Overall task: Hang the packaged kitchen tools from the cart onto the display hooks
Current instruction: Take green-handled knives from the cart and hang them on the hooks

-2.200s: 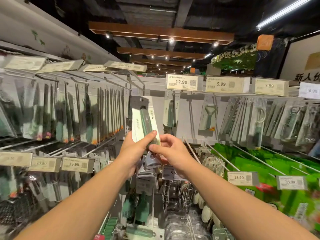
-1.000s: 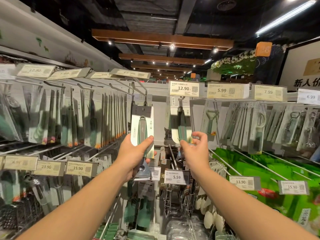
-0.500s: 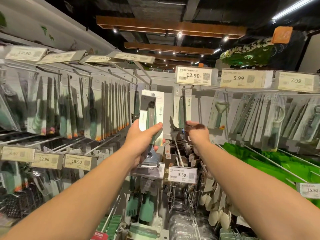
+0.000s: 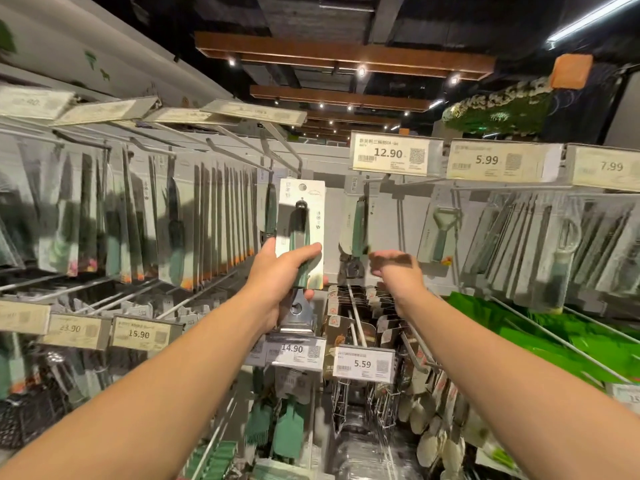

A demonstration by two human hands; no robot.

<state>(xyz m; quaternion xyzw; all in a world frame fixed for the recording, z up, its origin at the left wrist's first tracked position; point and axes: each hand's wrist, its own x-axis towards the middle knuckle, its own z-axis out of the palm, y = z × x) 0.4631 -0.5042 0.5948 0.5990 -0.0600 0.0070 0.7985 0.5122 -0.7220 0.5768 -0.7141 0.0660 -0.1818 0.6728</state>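
Green-handled packaged tool (image 4: pixel 300 233) gripped upright by left hand (image 4: pixel 280 275) near display hooks (image 4: pixel 280 154), right hand (image 4: pixel 394 271) loosely spread, empty.

Clearly a shop, the kitchenware aisle: packaged tools (image 4: pixel 221 220) are hung in rows on wire hooks (image 4: pixel 242 157), price tags (image 4: pixel 389 154) reading 12.90 and 5.99 are clipped up front, spotlights (image 4: pixel 361 71) are fitted overhead.
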